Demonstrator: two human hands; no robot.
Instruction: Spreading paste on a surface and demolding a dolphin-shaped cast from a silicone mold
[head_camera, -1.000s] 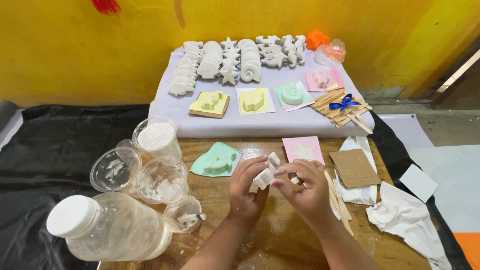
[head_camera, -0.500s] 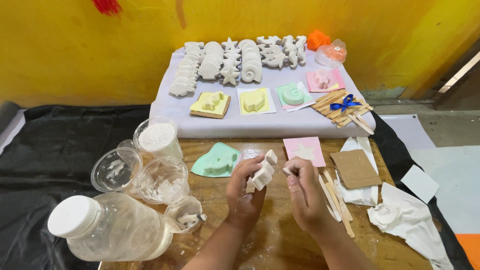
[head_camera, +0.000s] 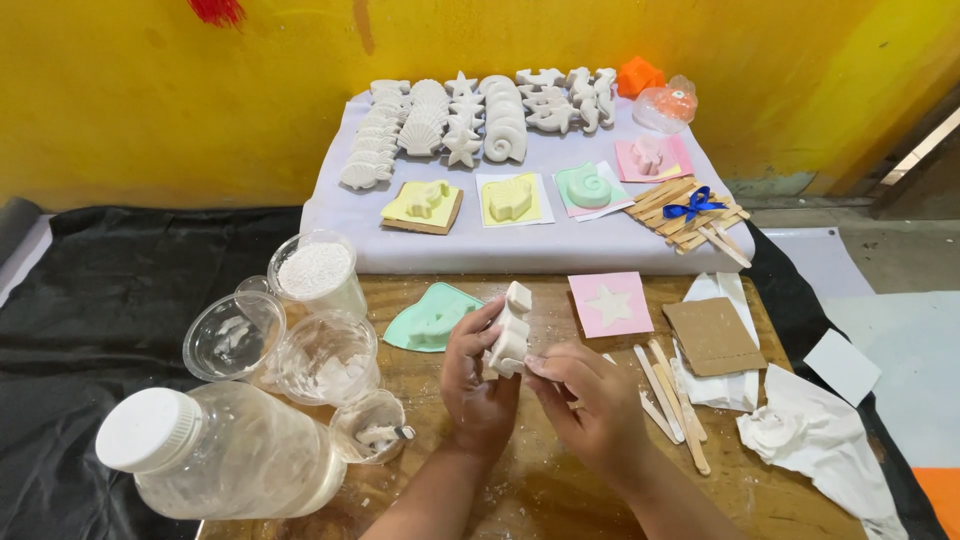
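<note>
- Since a moment ago, both hands have drawn closer together: my right hand (head_camera: 590, 400), which sat apart from the cast, now pinches its lower end.
- My left hand (head_camera: 475, 375) is closed around the white plaster cast (head_camera: 510, 330), holding it upright above the wooden table (head_camera: 560, 490), thumb on its side.
- Right fingertips (head_camera: 540, 368) touch the base; I judge this is edge trimming, so I would rub lightly and support the thin top, which looks likely to snap.
- Just left lie the mint-green mould (head_camera: 430, 318) and the plastic cups (head_camera: 300, 330); the big jar (head_camera: 225, 460) lies nearest me.
- Right of the hands: wooden sticks (head_camera: 670, 395), brown card (head_camera: 715, 335), pink star card (head_camera: 610, 303).
- Farthest, finished shell casts (head_camera: 480, 115) line the white board (head_camera: 500, 245).
</note>
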